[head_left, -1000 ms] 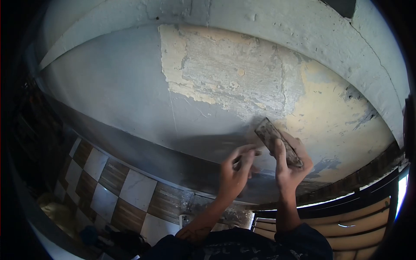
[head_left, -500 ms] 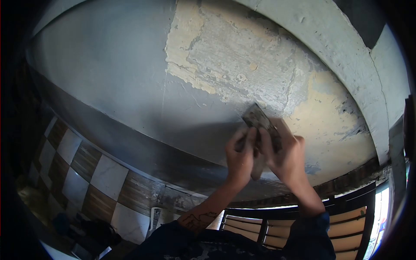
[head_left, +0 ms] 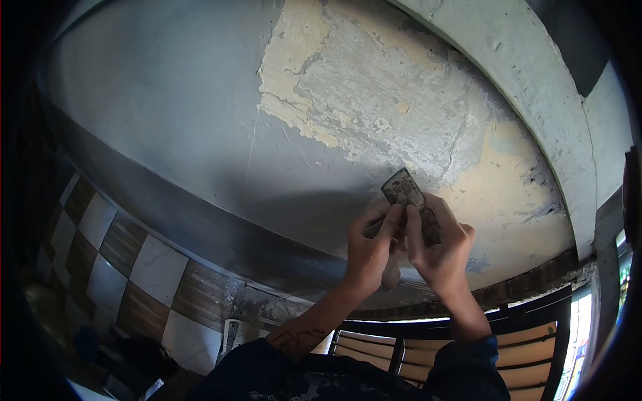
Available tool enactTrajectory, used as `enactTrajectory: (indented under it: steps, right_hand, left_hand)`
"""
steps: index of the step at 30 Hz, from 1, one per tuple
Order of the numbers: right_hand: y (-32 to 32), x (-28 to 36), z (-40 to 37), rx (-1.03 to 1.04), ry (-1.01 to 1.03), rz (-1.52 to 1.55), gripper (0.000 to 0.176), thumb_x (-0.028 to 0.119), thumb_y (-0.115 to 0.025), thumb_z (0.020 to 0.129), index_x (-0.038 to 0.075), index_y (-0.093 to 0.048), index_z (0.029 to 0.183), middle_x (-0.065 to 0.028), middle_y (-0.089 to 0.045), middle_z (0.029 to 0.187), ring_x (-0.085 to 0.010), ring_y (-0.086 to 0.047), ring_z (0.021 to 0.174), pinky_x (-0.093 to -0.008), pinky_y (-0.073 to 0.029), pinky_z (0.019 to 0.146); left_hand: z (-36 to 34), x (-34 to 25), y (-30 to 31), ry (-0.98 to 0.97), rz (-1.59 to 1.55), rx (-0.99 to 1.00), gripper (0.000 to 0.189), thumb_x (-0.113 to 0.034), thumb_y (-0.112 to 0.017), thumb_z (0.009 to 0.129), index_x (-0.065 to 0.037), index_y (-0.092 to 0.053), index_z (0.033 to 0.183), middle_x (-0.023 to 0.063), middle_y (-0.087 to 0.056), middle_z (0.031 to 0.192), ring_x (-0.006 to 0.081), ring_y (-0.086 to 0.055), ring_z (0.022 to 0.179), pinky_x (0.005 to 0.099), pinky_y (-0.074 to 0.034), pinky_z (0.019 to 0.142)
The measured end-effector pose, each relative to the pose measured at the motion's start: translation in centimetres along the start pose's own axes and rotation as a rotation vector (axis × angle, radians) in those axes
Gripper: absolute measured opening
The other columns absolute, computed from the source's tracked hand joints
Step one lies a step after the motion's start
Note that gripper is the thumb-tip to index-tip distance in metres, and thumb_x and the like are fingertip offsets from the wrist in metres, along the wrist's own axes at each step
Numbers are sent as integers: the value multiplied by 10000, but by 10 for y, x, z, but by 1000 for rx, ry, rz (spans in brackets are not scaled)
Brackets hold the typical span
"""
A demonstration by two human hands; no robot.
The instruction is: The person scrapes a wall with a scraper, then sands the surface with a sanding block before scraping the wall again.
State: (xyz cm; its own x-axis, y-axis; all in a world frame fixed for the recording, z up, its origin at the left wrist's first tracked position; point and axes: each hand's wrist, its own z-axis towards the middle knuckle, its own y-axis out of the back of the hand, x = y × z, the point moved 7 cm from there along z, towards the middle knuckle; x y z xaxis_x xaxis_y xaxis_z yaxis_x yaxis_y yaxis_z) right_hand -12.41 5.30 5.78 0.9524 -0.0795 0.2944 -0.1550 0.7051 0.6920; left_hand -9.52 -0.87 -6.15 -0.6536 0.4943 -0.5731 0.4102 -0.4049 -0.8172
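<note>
In the head view, my left hand (head_left: 368, 254) and my right hand (head_left: 441, 254) are closed together on a scraper (head_left: 402, 189) with a broad, stained blade. Both thumbs press on the blade's face, and its squared end points up toward the wall. Below my hands the rounded handle (head_left: 391, 275) sticks out; the part between is covered by my fingers. Behind the blade is the wall surface (head_left: 394, 93), where grey and yellowish layers show in a rough, peeled patch. The blade end overlaps the lower edge of that patch in this view.
Smooth grey wall (head_left: 160, 87) spreads to the left. A pale curved beam (head_left: 501, 53) runs along the upper right. Brown and white checkered tiles (head_left: 157, 271) lie at lower left, and dark slatted framing (head_left: 528, 347) stands at lower right.
The scraper and both hands appear slightly lower and to the right, while the view has shifted a little. The blade was blurred and is now sharp. Both hands keep their hold.
</note>
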Motion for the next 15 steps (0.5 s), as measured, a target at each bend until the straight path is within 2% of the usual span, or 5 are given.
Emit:
enactTrajectory:
  steps: [4,6,8,10,15]
  right_hand:
    - [-15,17,16,-52,76,-3,171,87,-641,787,15,-607,938,-119,-563,526,-249,-604,442,-321,-459,410]
    - [-18,30,19,-21,150,-103,172,85,-633,792,27,-613,953,-124,-581,553,-248,-618,464,-321,-472,422]
    - [-14,23,9,-7,105,-63,177,87,-635,790,32,-611,956,-118,-573,538,-243,-609,448,-321,-469,419]
    - [-6,15,7,-49,7,14,151,55,-623,806,-11,-625,942,-124,-591,548,-138,-635,500,-261,-468,458]
    - [-28,40,28,-9,142,-63,141,6,-611,804,-64,-618,927,-73,-633,576,-73,-601,511,-214,-445,446]
  left_hand:
    - [8,-23,13,-154,-61,-116,201,-216,-580,913,-20,-627,915,-5,-581,700,32,-507,573,190,-387,483]
    - [7,-26,13,-131,-86,-66,210,-200,-506,943,-18,-603,985,35,-612,866,83,-578,801,224,-478,691]
    - [1,-17,14,-106,15,-121,211,-209,-510,943,-24,-604,978,30,-609,859,74,-573,791,223,-473,673]
    - [1,-10,5,-37,-61,-70,209,-204,-550,929,-12,-629,956,16,-595,748,41,-535,614,189,-413,512]
    - [14,-41,18,-142,-229,-50,181,-197,-580,914,-22,-625,903,0,-592,709,38,-518,564,202,-393,483]
